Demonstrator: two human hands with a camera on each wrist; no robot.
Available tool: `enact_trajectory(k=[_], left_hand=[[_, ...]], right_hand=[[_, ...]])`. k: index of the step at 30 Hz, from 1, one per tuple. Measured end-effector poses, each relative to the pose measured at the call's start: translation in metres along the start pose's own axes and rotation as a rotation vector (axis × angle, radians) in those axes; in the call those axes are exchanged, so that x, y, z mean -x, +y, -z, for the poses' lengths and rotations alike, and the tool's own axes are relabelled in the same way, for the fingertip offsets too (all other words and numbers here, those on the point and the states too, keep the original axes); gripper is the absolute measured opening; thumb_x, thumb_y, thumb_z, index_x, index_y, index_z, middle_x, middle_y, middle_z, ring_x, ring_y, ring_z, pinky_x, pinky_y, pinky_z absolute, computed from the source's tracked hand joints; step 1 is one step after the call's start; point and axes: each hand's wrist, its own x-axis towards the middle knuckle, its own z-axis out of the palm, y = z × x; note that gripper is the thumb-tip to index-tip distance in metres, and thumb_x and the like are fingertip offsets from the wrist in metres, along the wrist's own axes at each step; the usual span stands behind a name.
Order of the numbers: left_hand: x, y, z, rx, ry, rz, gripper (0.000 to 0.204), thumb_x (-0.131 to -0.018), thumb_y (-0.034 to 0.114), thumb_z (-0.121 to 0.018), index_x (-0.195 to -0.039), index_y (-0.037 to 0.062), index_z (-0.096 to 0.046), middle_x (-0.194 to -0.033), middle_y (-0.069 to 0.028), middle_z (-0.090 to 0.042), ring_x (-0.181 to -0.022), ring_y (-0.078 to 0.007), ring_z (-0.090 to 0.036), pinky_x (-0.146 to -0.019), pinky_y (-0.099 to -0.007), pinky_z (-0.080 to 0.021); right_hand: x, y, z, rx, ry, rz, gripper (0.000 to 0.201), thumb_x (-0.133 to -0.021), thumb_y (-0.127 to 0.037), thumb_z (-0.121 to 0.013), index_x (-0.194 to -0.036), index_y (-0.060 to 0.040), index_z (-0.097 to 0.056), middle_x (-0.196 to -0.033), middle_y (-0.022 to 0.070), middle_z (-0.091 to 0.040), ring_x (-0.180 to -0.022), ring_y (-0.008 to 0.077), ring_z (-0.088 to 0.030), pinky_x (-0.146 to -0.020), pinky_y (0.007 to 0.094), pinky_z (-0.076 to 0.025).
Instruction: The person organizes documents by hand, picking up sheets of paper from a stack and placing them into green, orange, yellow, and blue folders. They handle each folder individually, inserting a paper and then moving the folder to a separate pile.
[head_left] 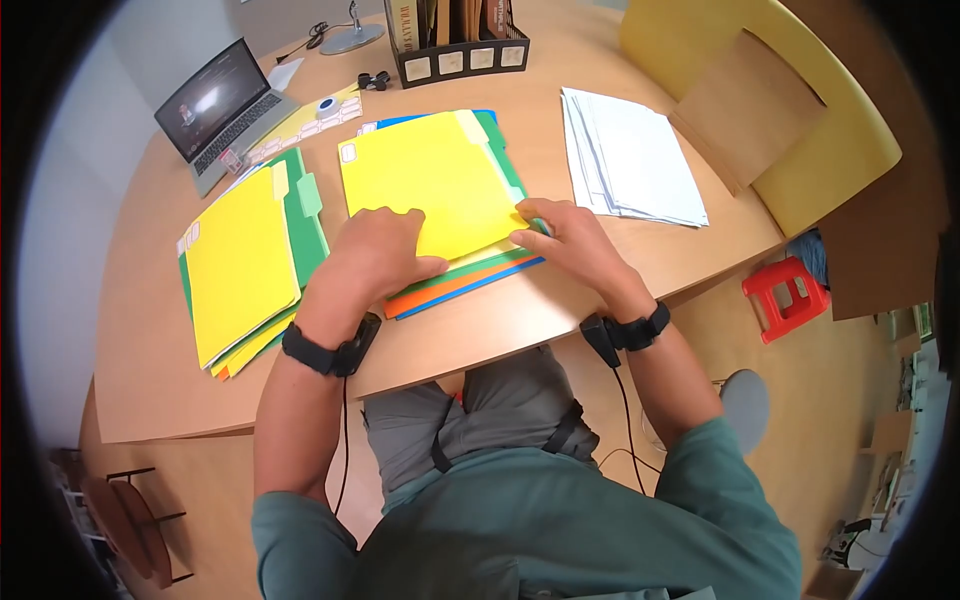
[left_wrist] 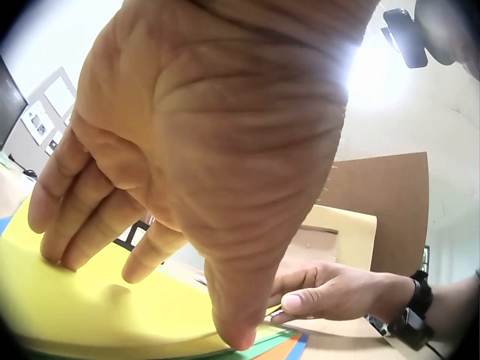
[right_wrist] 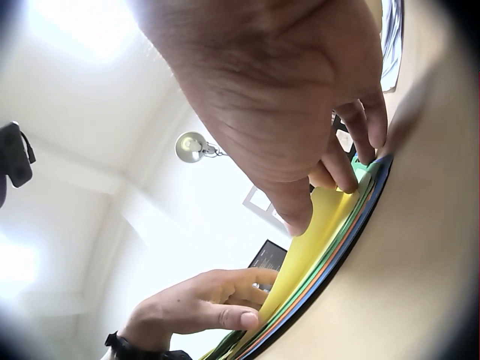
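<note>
A stack of folders lies in front of the person, a yellow folder (head_left: 430, 180) on top, with green, orange and blue edges below. The left hand (head_left: 378, 250) rests on the yellow folder's near left part; in the left wrist view that hand (left_wrist: 202, 150) has its fingers spread, fingertips on the yellow surface. At the stack's right near corner is the right hand (head_left: 575, 240), its thumb over the top folder and fingers at the side edge; in the right wrist view the right hand (right_wrist: 292, 112) has slightly bent fingers along the edge. What its fingertips pinch is unclear.
Another stack of yellow and green folders (head_left: 245, 265) lies at left. White papers (head_left: 630, 160) are at right, beside a yellow chair-like panel (head_left: 860, 140). A laptop (head_left: 225, 110), a tape roll (head_left: 327, 107) and a black book rack (head_left: 465, 62) stand farther back.
</note>
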Motion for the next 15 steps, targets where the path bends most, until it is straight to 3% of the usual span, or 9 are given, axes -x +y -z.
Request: enact_trajectory(k=[4, 6, 8, 11, 15], left_hand=[[-0.002, -0.008, -0.007, 0.006, 0.003, -0.024, 0.04, -0.093, 0.036, -0.078, -0.11, -0.0003, -0.078, -0.093, -0.024, -0.079, -0.092, -0.0413, -0.078, -0.088, -0.0492, -0.063], [-0.002, -0.009, -0.017, -0.028, 0.062, -0.037, 0.027, -0.097, 0.022, -0.067, -0.108, 0.0005, -0.077, -0.095, -0.0257, -0.079, -0.092, -0.0443, -0.077, -0.088, -0.0527, -0.061], [-0.003, -0.007, -0.027, -0.036, 0.098, -0.029, 0.025, -0.097, 0.019, -0.064, -0.107, 0.0003, -0.077, -0.095, -0.0265, -0.078, -0.091, -0.0449, -0.077, -0.087, -0.0533, -0.061], [-0.001, -0.011, -0.022, 0.007, 0.149, -0.016, 0.023, -0.097, 0.015, -0.06, -0.104, -0.0004, -0.077, -0.093, -0.0283, -0.077, -0.089, -0.046, -0.076, -0.085, -0.0542, -0.061], [-0.002, -0.019, -0.019, 0.09, 0.141, 0.015, 0.023, -0.097, 0.014, -0.06, -0.102, -0.0016, -0.076, -0.091, -0.0297, -0.075, -0.087, -0.0476, -0.075, -0.085, -0.0555, -0.061]], right_hand=[[0.0, 0.005, -0.005, -0.007, 0.018, 0.019, 0.061, -0.096, -0.034, -0.083, -0.143, 0.0012, -0.068, -0.12, 0.025, -0.079, -0.109, 0.0421, -0.074, -0.097, 0.0473, -0.057], [-0.001, 0.006, 0.002, 0.013, 0.034, 0.028, 0.063, -0.096, -0.033, -0.083, -0.147, 0.0002, -0.065, -0.121, 0.0243, -0.079, -0.108, 0.0416, -0.074, -0.096, 0.0467, -0.058], [0.0, 0.0, 0.015, -0.047, 0.009, -0.017, 0.068, -0.096, -0.032, -0.084, -0.152, -0.0009, -0.061, -0.127, 0.0228, -0.078, -0.108, 0.04, -0.075, -0.097, 0.0463, -0.058], [-0.01, 0.042, 0.058, 0.193, 0.17, 0.009, 0.068, -0.095, -0.031, -0.084, -0.151, -0.0011, -0.062, -0.133, 0.0223, -0.077, -0.11, 0.039, -0.076, -0.098, 0.0464, -0.059], [-0.013, 0.1, 0.114, 0.362, 0.255, -0.16, 0.07, -0.094, -0.038, -0.084, -0.15, -0.0011, -0.064, -0.138, 0.0289, -0.073, -0.122, 0.0419, -0.074, -0.103, 0.0452, -0.059]])
